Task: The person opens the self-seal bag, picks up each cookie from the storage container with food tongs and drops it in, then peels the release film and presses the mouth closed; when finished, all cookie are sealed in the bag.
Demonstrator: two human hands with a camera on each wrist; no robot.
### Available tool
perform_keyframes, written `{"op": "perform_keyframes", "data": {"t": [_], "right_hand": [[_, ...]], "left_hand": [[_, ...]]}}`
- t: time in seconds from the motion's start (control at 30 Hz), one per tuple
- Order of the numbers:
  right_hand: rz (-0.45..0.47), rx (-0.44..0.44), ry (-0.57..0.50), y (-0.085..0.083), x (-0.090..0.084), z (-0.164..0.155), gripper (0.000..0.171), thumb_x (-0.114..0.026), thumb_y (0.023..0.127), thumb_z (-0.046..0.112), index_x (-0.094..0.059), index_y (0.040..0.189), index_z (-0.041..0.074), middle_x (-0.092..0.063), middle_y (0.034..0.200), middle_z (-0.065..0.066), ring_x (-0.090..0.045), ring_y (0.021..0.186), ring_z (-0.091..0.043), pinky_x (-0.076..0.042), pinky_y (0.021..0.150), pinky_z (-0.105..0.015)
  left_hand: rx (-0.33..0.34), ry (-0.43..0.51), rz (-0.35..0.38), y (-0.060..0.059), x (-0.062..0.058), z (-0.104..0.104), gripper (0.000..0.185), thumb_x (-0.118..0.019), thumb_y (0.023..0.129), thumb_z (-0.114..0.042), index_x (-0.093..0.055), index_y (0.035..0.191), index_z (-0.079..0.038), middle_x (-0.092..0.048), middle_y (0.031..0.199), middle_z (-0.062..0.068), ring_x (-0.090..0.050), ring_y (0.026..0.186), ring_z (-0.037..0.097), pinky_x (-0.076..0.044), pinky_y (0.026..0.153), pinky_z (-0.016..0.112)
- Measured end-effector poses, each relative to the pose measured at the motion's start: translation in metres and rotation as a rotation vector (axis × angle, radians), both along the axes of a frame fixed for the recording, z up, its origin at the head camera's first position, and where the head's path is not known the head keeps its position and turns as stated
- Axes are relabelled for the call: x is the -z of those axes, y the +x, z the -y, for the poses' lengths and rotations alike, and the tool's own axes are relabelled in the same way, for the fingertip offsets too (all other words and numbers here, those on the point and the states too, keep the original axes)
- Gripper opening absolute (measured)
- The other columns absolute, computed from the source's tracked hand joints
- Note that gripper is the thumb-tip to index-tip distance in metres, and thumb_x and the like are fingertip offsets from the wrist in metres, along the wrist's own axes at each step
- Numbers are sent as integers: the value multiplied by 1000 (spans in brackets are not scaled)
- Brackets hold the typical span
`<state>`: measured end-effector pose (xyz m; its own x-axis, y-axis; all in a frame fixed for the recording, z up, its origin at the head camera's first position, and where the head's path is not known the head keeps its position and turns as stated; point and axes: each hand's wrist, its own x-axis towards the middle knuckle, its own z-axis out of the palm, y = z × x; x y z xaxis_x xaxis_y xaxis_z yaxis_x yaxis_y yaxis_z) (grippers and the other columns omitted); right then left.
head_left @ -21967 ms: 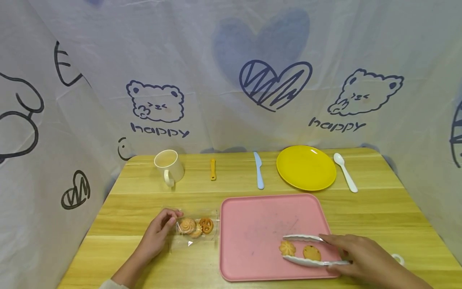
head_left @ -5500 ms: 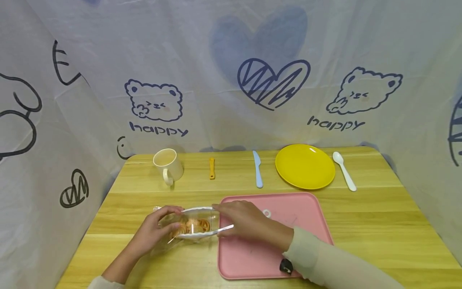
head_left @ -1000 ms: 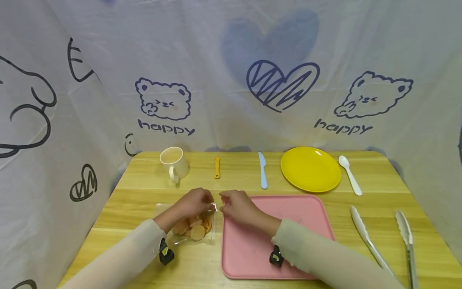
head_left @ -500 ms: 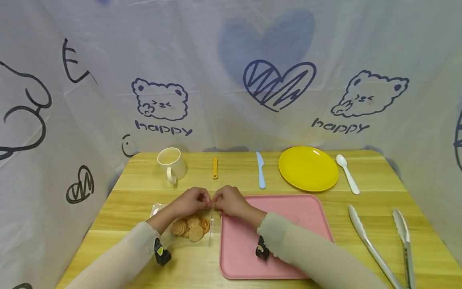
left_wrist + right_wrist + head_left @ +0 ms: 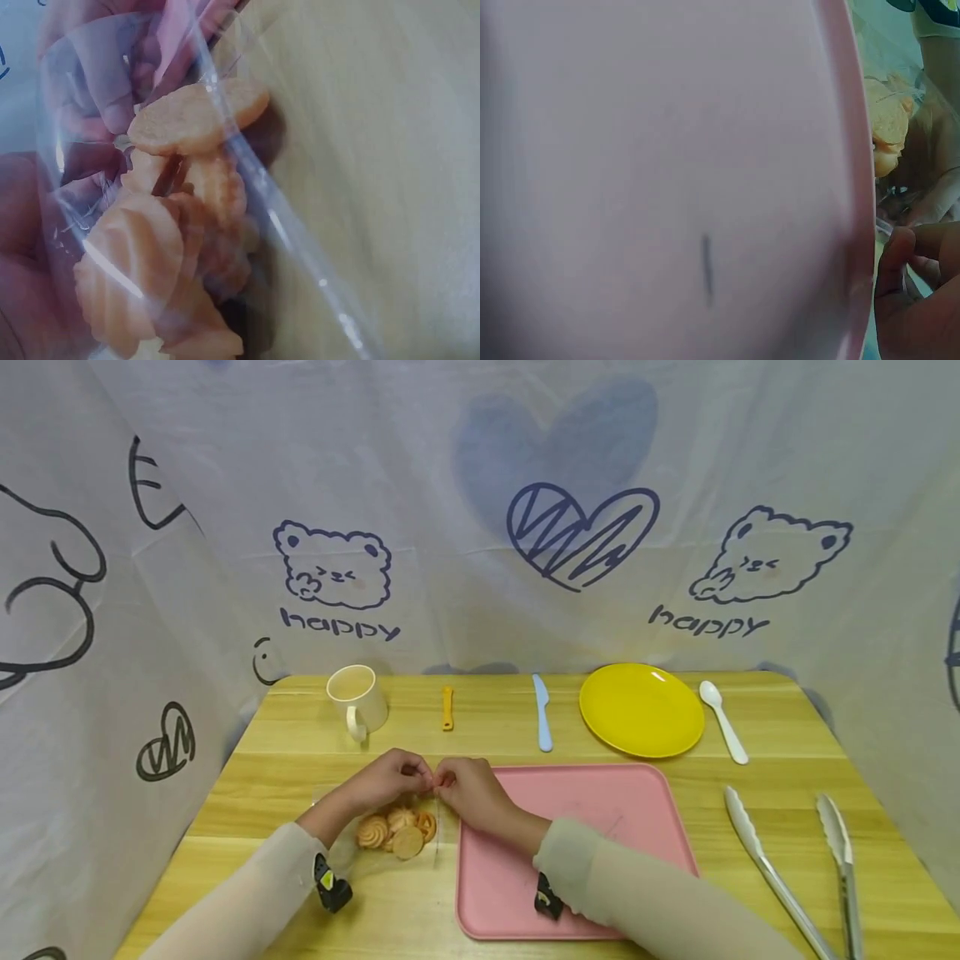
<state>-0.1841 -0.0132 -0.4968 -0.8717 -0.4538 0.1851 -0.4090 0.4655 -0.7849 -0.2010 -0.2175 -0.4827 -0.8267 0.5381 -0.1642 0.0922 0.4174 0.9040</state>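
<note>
A clear plastic bag (image 5: 375, 847) with several biscuits (image 5: 396, 833) in it lies on the wooden table just left of the pink tray (image 5: 600, 827). My left hand (image 5: 390, 779) and right hand (image 5: 461, 785) meet at the bag's far edge, and both pinch the plastic there with curled fingers. The left wrist view looks through the bag (image 5: 247, 187) at the biscuits (image 5: 172, 247). The right wrist view shows the tray (image 5: 667, 180), the biscuits (image 5: 885, 124) beyond its rim, and my right fingertips (image 5: 900, 247) pinching the film.
White tongs (image 5: 795, 872) lie on the table to the right of the tray. Along the back stand a cream mug (image 5: 356, 700), a small yellow piece (image 5: 447, 708), a blue knife (image 5: 541, 712), a yellow plate (image 5: 641, 708) and a white spoon (image 5: 723, 720). Printed cloth walls the table.
Across the last second both hands shifted slightly left along the bag's far edge and closed together. Earlier the right hand put biscuits from the tray into the bag with the tongs, then laid them down.
</note>
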Motion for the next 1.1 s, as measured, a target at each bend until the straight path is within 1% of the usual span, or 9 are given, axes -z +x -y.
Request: {"op": "perform_keyframes", "data": {"t": [0.07, 0.17, 0.3, 0.5, 0.6, 0.7, 0.87, 1.03, 1.1], "right_hand": [[23, 21, -7, 0, 1, 1, 9, -77, 90, 0, -76, 87, 9, -73, 81, 0, -63, 71, -5, -54, 63, -18], [58, 51, -12, -1, 3, 3, 4, -81, 89, 6, -78, 89, 9, -74, 80, 1, -63, 69, -3, -54, 62, -18], [77, 64, -21, -1, 4, 6, 5, -83, 88, 12, -79, 87, 10, -74, 78, 3, -62, 66, -1, -54, 60, -18], [73, 97, -33, 0, 4, 9, 7, -83, 90, 15, -78, 86, 11, -74, 77, 3, -59, 64, -1, -53, 59, -19], [63, 109, -33, 1, 4, 9, 8, -82, 91, 16, -79, 86, 11, -74, 76, 3, -58, 62, -1, -53, 58, -19], [51, 113, -36, 1, 5, 10, 9, -81, 91, 17, -79, 85, 11, -74, 75, 3, -57, 61, -1, -52, 58, -18], [58, 91, -56, 2, 6, 9, 8, -79, 93, 14, -81, 89, 9, -72, 71, 3, -55, 56, -1, -49, 55, -17], [105, 63, -95, 3, 6, 7, 8, -73, 96, 5, -80, 94, 4, -70, 68, -3, -55, 51, -4, -47, 48, -18], [114, 58, -108, 3, 5, 7, 9, -71, 96, 2, -80, 94, 3, -71, 68, -6, -55, 50, -5, -47, 46, -18]], "left_hand": [[-4, 8, 12, 0, 0, 1, 15, -61, 100, -2, -70, 100, 10, -72, 88, 18, -59, 77, 17, -51, 67, 23], [-2, 12, 17, 0, 0, 2, 16, -62, 100, -3, -71, 100, 10, -73, 88, 15, -59, 77, 17, -50, 66, 24], [-2, 22, 20, 0, -1, 3, 17, -63, 100, -4, -72, 100, 10, -73, 90, 14, -59, 79, 18, -51, 68, 25], [-20, 9, 26, -1, -1, 6, 18, -63, 100, -5, -74, 101, 9, -75, 93, 12, -63, 84, 19, -54, 73, 27], [-22, 8, 41, -1, -2, 6, 18, -63, 99, -4, -74, 102, 10, -75, 94, 15, -62, 82, 17, -52, 70, 25], [-22, 15, 54, -1, -3, 6, 18, -64, 98, -4, -73, 103, 11, -75, 95, 18, -62, 81, 16, -52, 69, 23], [-17, 28, 65, -1, -4, 6, 18, -63, 99, -2, -73, 103, 12, -75, 96, 21, -66, 85, 17, -55, 73, 25], [0, 24, 49, -2, -2, 6, 17, -59, 99, 3, -71, 102, 14, -74, 97, 24, -68, 86, 18, -57, 76, 26], [-1, 15, 46, -2, -2, 6, 16, -59, 98, 3, -71, 101, 14, -74, 97, 25, -67, 84, 18, -56, 74, 25]]}}
